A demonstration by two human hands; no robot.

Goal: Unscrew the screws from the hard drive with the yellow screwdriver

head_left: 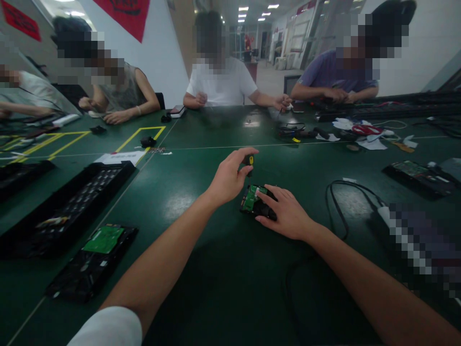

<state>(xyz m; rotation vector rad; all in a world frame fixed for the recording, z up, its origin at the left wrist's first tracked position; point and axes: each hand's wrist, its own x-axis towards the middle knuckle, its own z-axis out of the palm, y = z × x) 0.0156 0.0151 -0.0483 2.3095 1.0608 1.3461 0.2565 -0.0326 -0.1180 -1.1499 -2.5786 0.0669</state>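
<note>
In the head view a hard drive [249, 202] lies on the green table, its green circuit board facing up. My right hand [290, 211] rests over the drive's right side, fingers wrapped on it and covering part of it. Just above the drive's far edge, my left hand [230, 175] pinches a short black-and-yellow screwdriver [251, 159] by its handle. The handle stands roughly upright. Its tip is too small and dark to tell whether it touches the drive.
At left lie another drive in a black caddy [104, 240] and a long black tray [82, 197] of small parts. A black cable [333, 202] loops at right, near a drive unit [418, 175]. Several people sit across the table, among cables and papers [370, 142].
</note>
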